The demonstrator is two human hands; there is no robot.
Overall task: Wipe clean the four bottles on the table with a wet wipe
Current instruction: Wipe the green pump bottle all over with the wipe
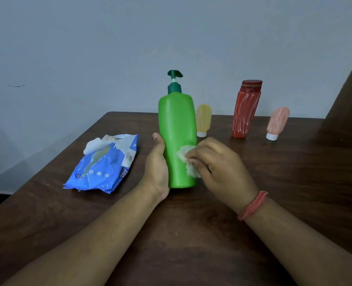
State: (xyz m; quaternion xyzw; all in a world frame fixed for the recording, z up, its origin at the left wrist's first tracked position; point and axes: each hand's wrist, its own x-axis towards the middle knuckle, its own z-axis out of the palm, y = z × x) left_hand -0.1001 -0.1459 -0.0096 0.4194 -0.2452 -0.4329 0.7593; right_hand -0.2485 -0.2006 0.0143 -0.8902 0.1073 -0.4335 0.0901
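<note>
While L hand [157, 168] grips green bottle [177, 129], R hand [218, 164] pinches wet wipe [184, 153] against it.

Pretty bare room: a plain pale grey-blue wall [88, 48] fills the whole back, with one small dark smudge [16, 86] on the left. In front sits a dark brown wooden table [191, 234] with visible grain, pushed up near that wall. Lighting's soft and even, and a dark brown slanted edge [350, 89] cuts in at far right, can't tell what it is.

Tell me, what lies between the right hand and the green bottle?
In the head view, a crumpled wet wipe lies between the right hand and the green bottle.
</note>
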